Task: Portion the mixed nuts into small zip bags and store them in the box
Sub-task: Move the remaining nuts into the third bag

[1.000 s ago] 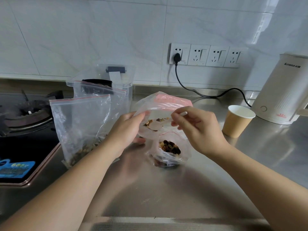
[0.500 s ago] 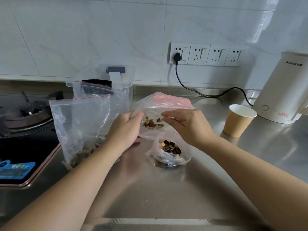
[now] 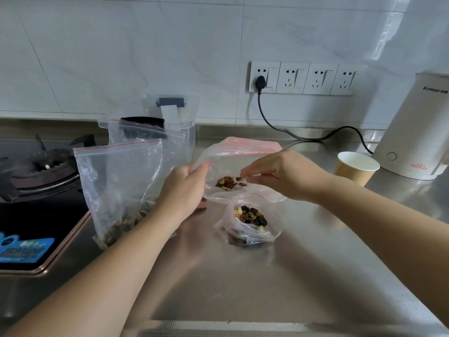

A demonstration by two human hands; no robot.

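Observation:
I hold a large clear zip bag (image 3: 243,152) with a pink strip tilted over the steel counter, a small heap of mixed nuts (image 3: 228,183) at its mouth. My left hand (image 3: 184,188) grips its left edge. My right hand (image 3: 284,176) pinches its right rim. Just below stands a small open zip bag (image 3: 250,222) with nuts inside. A tall zip bag (image 3: 116,190) with nuts at its bottom stands to the left. Behind it is the clear plastic box (image 3: 189,132) with its lid raised.
A gas hob (image 3: 36,181) lies at the left edge. A paper cup (image 3: 354,167) and a white kettle (image 3: 418,132) stand at the right. A black cable (image 3: 291,135) runs along the wall from the sockets (image 3: 301,77).
My right hand dropped from the bag's upper rim to its lower right edge. The nuts slid down toward the bag's mouth, above the small bag.

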